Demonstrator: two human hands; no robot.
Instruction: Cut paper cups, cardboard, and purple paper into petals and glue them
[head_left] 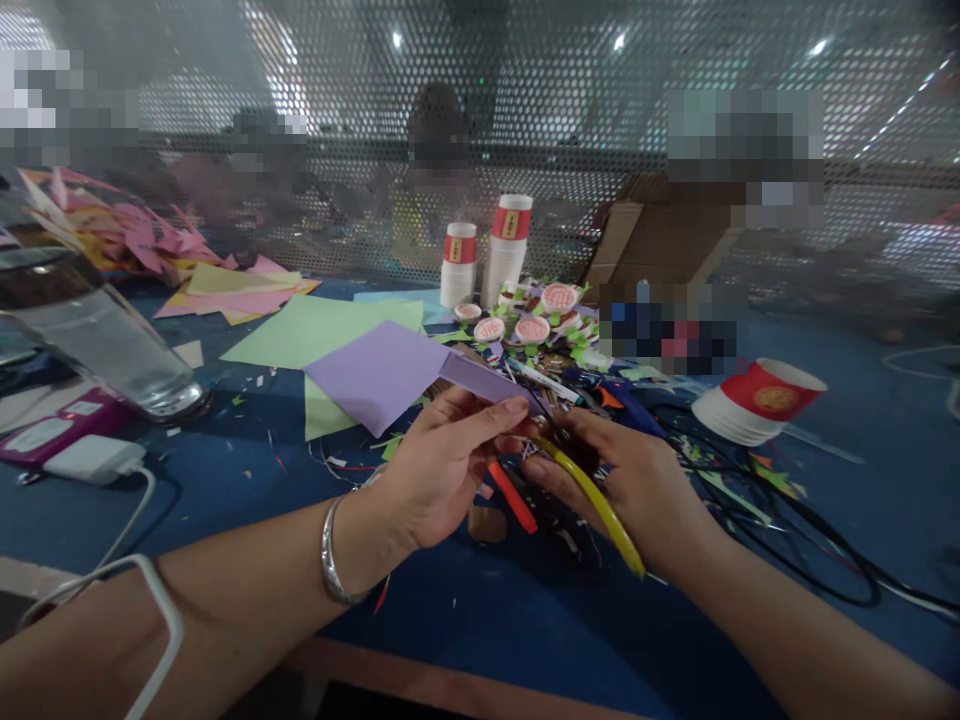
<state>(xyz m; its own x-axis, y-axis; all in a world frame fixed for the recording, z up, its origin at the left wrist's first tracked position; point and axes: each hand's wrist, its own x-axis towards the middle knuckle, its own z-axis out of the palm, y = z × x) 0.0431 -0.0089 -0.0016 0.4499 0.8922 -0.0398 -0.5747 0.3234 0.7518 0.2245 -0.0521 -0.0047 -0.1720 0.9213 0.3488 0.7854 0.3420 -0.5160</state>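
My left hand is closed, pinching a folded strip of purple paper between thumb and fingers. In my right hand is a tool with a long curved yellow handle, shaped like pliers. Its dark head lies close to the strip's right end, partly hidden by my fingers, so I cannot tell if it touches the paper. Just left of the strip lies a flat purple sheet, on top of light green paper. A red-orange marker rests on the table below my hands.
Paper-cup stacks stand at the back, with round red-printed pieces before them. A single cup tilts at right near black cables. At left are a water glass, a white charger and a pile of coloured paper.
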